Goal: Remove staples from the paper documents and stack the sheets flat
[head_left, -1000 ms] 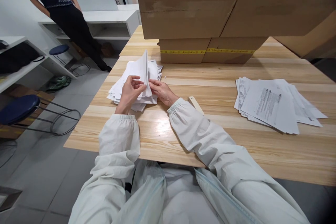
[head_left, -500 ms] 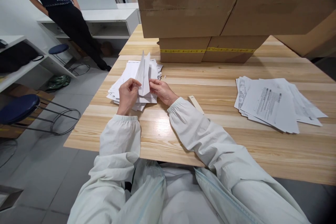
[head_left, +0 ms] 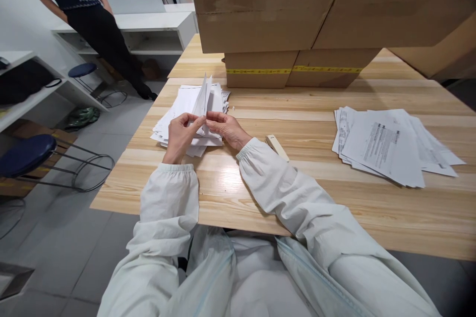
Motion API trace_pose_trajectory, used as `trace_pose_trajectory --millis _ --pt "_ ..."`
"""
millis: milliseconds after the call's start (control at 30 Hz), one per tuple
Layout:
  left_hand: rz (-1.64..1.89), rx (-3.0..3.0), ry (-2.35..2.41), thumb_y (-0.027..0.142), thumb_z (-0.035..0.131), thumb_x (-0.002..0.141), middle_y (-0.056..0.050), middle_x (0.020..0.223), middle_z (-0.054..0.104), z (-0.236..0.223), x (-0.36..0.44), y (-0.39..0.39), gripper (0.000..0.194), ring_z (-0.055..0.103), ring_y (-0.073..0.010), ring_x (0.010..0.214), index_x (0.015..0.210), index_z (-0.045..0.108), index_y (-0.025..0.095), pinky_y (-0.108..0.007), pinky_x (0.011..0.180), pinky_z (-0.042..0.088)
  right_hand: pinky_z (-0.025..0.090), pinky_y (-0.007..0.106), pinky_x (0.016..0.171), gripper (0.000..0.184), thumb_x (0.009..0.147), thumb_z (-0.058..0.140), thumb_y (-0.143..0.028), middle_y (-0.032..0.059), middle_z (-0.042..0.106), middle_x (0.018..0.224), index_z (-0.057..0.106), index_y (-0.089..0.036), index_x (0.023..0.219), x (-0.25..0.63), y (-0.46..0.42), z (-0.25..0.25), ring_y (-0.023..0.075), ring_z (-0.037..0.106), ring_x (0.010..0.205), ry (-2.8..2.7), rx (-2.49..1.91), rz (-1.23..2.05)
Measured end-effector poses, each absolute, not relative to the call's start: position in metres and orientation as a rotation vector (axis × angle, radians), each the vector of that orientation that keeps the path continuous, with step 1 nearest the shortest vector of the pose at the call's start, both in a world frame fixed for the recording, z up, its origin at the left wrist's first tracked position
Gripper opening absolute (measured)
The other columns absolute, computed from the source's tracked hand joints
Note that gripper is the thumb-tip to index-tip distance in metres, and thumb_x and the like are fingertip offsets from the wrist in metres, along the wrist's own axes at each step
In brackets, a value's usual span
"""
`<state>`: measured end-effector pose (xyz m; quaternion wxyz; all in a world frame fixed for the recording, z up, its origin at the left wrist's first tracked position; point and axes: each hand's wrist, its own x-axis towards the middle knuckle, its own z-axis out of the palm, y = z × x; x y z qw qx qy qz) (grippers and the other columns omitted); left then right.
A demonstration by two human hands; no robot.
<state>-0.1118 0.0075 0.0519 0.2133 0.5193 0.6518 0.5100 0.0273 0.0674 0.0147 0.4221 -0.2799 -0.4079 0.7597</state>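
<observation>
Both hands hold a folded sheet of paper [head_left: 203, 99] upright over a pile of papers [head_left: 180, 101] on the wooden table. My left hand [head_left: 181, 133] pinches its near edge from the left. From the right, my right hand [head_left: 228, 130] pinches the same sheet, and the fingertips of both hands nearly meet. The sheet's lower part is hidden behind the fingers. A cream stapler-like bar [head_left: 276, 147] lies on the table just right of my right wrist.
Another stack of printed papers [head_left: 383, 146] lies spread at the right. Large cardboard boxes [head_left: 260, 15] stand across the back of the table. Beyond the left edge are blue stools [head_left: 28, 154], white shelves [head_left: 156, 22] and a standing person [head_left: 92, 25].
My hands have come together at the sheet's near edge, the left moving slightly right. The sheet's two halves are pressed closer together.
</observation>
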Motion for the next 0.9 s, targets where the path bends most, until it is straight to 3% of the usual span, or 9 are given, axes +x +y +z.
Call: trace_pose_trajectory --millis 367,433,533,600,667,800,900 --pt "1.412 1.499 1.804 0.042 0.067 0.077 0.000 0.067 0.061 0.042 -0.120 0.012 0.024 0.052 -0.0133 0.063 0.078 0.069 0.018 -0.024 0.060 0.041 0.052 0.025 0.086 0.032 0.069 0.085 -0.030 0.0019 0.073 0.096 0.070 -0.018 0.095 0.025 0.070 0.013 0.0107 0.064 0.085 -0.999 -0.707 1.908" --pt "1.446 1.494 1.761 0.040 0.064 0.080 0.000 0.070 0.063 0.042 -0.120 0.012 0.025 0.056 -0.0139 0.065 0.094 0.068 0.020 -0.024 0.062 0.043 0.053 0.024 0.082 0.030 0.077 0.078 -0.042 0.0029 0.073 0.095 0.069 -0.017 0.092 0.026 0.072 0.018 0.0102 0.064 0.080 -0.946 -0.724 1.940" --pt "1.468 1.414 1.615 0.045 0.066 0.081 -0.002 0.078 0.069 0.046 -0.115 0.008 0.057 0.067 -0.0172 0.075 0.131 0.051 0.022 -0.028 0.073 0.051 0.055 0.026 0.075 0.047 0.088 0.057 -0.062 0.0062 0.073 0.094 0.069 -0.017 0.092 0.029 0.075 0.025 0.0124 0.064 0.077 -0.880 -0.735 2.020" --pt "1.436 1.371 1.550 0.053 0.068 0.080 -0.006 0.085 0.072 0.049 -0.111 0.004 0.071 0.071 -0.0203 0.085 0.138 0.043 0.021 -0.033 0.084 0.053 0.055 0.028 0.073 0.051 0.089 0.052 -0.065 0.0073 0.073 0.094 0.069 -0.017 0.095 0.030 0.074 0.028 0.0144 0.065 0.077 -0.921 -0.741 2.031" --pt "1.400 1.354 1.536 0.060 0.069 0.078 -0.008 0.088 0.074 0.051 -0.107 0.001 0.072 0.072 -0.0222 0.091 0.133 0.047 0.018 -0.037 0.091 0.052 0.055 0.028 0.075 0.040 0.089 0.060 -0.054 0.0059 0.074 0.092 0.068 -0.016 0.099 0.029 0.073 0.027 0.0151 0.066 0.080 -1.047 -0.777 1.935" --pt "1.425 1.352 1.527 0.062 0.070 0.076 -0.006 0.082 0.072 0.045 -0.105 0.002 0.057 0.071 -0.0210 0.088 0.107 0.058 0.016 -0.039 0.093 0.052 0.052 0.027 0.084 0.016 0.084 0.066 -0.021 0.0028 0.074 0.090 0.069 -0.014 0.098 0.022 0.071 0.019 0.0163 0.066 0.091 -1.324 -0.913 1.555" --pt "1.853 1.253 1.614 0.057 0.071 0.078 -0.005 0.091 0.070 0.048 -0.115 0.000 0.048 0.069 -0.0187 0.094 0.102 0.056 0.018 -0.036 0.091 0.052 0.051 0.028 0.086 0.017 0.085 0.057 -0.015 0.0031 0.074 0.090 0.070 -0.014 0.096 0.029 0.071 0.025 0.0172 0.067 0.093 -1.412 -0.910 1.380"
